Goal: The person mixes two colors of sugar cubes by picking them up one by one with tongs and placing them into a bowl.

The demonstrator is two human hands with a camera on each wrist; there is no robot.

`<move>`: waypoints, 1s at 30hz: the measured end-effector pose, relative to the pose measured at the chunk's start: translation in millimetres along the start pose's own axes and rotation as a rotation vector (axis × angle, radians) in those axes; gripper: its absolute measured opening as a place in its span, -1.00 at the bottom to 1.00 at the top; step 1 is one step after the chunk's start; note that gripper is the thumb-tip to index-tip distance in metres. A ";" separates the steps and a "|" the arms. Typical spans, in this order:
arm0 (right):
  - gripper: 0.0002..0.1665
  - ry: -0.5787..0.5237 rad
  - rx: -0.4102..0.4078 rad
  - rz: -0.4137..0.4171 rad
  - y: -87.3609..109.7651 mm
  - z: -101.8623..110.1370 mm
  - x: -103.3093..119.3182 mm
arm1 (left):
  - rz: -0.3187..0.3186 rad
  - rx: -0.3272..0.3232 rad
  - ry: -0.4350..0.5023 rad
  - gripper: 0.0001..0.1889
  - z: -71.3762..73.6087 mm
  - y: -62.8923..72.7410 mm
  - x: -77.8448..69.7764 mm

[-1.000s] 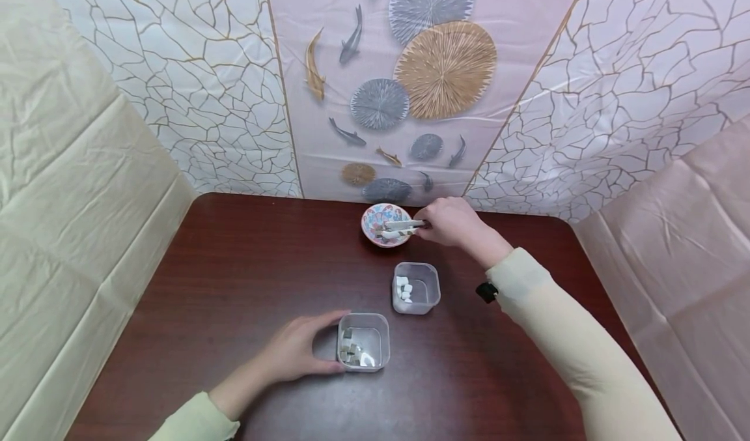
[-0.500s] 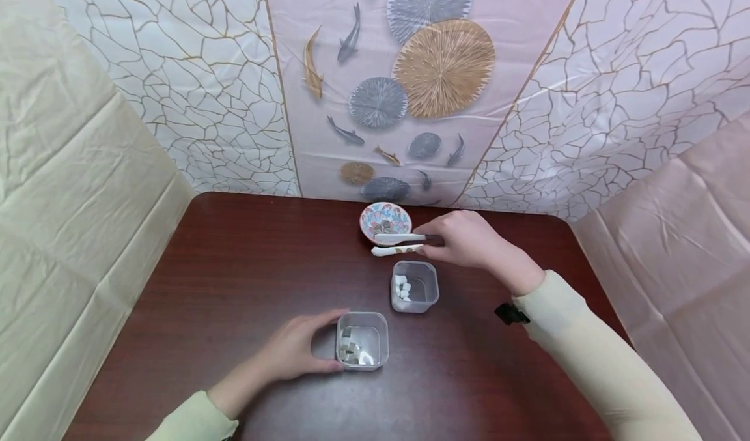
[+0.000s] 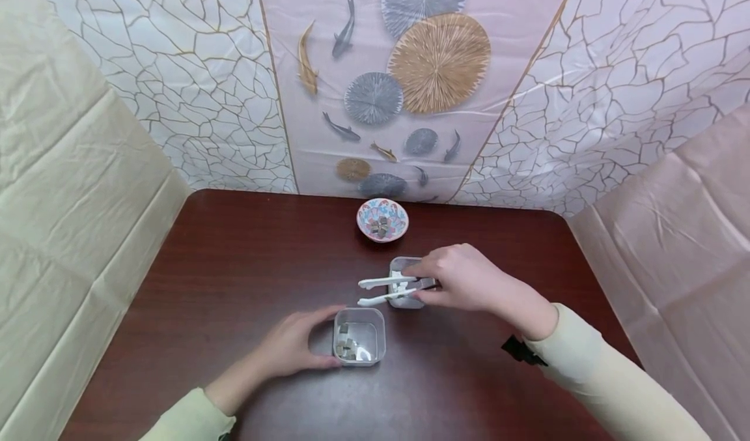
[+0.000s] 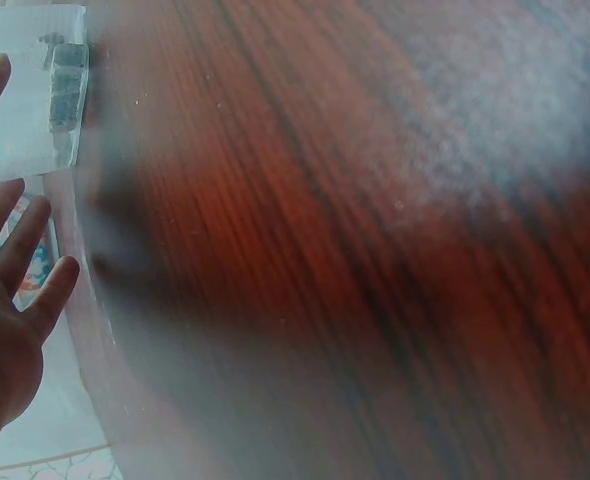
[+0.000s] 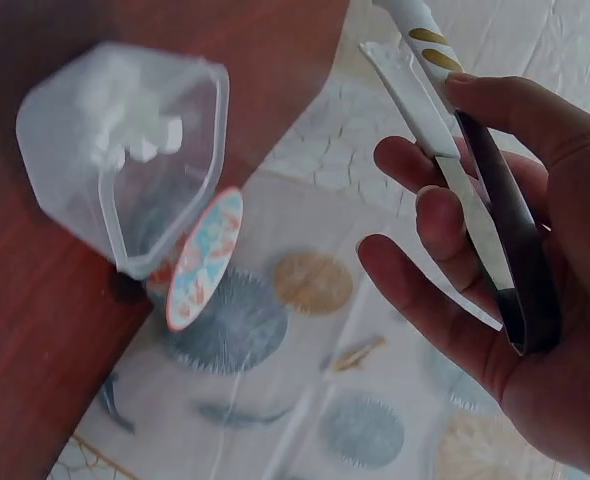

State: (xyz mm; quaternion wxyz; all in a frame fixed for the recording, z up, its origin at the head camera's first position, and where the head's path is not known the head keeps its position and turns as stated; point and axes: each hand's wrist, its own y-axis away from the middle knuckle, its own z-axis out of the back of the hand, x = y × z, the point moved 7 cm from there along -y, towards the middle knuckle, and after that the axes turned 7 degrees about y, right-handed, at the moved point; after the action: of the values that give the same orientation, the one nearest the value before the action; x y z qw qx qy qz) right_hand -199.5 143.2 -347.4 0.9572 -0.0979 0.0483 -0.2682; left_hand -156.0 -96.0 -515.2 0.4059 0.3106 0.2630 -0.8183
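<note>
Tongs (image 3: 375, 282) with white arms and a dark bend sit in my right hand (image 3: 469, 281), pinched between thumb and fingers. Their arms stand apart, and I see nothing between them. Below them stands a clear plastic container (image 5: 60, 140) with white cubes (image 5: 145, 135), partly hidden by the hand in the head view. My left hand (image 3: 293, 343) lies beside a second clear container (image 3: 379, 346), thumb and index fingertips at its left corners, fingers fairly straight. Several greyish-brown small blocks (image 3: 346, 348) lie along that container's left side.
A patterned bowl (image 3: 401, 216) with several greyish-brown small blocks (image 3: 381, 226) stands at the back of the dark wooden table (image 3: 246, 252). Printed cloth (image 3: 328, 161) hangs behind the table, and plain cloth closes off both sides.
My right hand has moved the tongs out of the bowl, toward me, to over the container of white cubes. The tongs' arms have spread. The left hand keeps its place.
</note>
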 end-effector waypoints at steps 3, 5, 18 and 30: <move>-0.72 0.030 0.026 0.034 0.3 -5.1 12.2 | 0.010 0.005 0.005 -0.01 1.2 -1.1 0.0; -0.74 0.056 0.040 0.064 0.1 -9.6 20.5 | 0.017 0.007 0.006 -0.01 1.6 -1.5 -0.1; -0.72 0.303 0.080 0.139 -8.4 -44.7 55.8 | 0.040 0.011 0.001 -0.01 -1.2 -0.5 2.5; -0.70 0.457 0.005 0.201 -18.3 -61.4 75.8 | 0.016 0.005 -0.014 -0.03 -1.5 -1.3 1.1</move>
State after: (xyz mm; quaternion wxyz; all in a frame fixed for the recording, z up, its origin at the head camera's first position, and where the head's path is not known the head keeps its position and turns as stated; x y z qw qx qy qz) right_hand -153.1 78.4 -406.4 0.9435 -0.0272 0.2724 -0.1869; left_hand -157.1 -94.9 -516.7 0.4134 0.3081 0.2557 -0.8178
